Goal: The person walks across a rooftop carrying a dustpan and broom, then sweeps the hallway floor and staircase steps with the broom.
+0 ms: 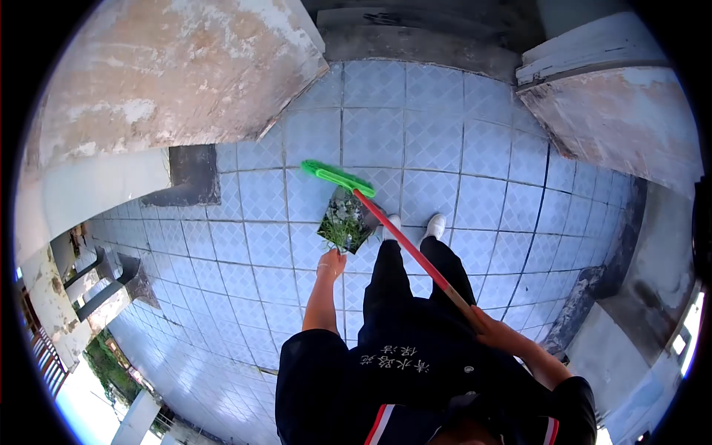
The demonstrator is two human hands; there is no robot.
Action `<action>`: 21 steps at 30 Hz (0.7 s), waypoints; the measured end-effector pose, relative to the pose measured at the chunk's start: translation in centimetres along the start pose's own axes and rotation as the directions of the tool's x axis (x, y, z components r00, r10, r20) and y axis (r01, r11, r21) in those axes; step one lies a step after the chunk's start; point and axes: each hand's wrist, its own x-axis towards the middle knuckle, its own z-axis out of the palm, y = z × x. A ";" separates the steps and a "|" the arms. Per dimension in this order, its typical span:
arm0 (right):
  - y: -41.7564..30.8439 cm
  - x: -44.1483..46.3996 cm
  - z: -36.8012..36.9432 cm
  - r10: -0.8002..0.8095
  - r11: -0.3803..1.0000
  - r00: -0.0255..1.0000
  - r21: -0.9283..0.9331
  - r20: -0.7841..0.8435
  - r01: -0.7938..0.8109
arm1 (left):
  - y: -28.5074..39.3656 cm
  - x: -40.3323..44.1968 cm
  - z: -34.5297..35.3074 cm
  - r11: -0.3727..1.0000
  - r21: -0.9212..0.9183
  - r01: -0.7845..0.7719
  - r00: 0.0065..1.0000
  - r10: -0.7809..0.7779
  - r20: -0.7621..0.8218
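My left hand (331,264) is closed at the near end of a dark dustpan (361,241), whose handle is hidden in my fingers. Green leafy plant cuttings (343,222) fill most of the pan. My right hand (495,331) is wrapped round the upper end of a broom handle (411,252), red for most of its length. That handle slants away to a broom head (337,176) with bright green bristles, which lies just beyond the pan's far edge.
Pale blue tiles (430,137) cover the floor. My white shoes (435,225) stand right of the dustpan. Worn, peeling walls (178,67) rise at the left, with another peeling wall (615,104) at the right. A dark recess (194,174) sits at the left wall's foot.
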 end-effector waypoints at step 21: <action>10.1 4.1 -28.9 0.385 0.629 0.828 0.772 -0.408 0.087 | 28.7 4.4 -13.9 0.103 -0.982 -0.161 0.782 -0.593 -0.190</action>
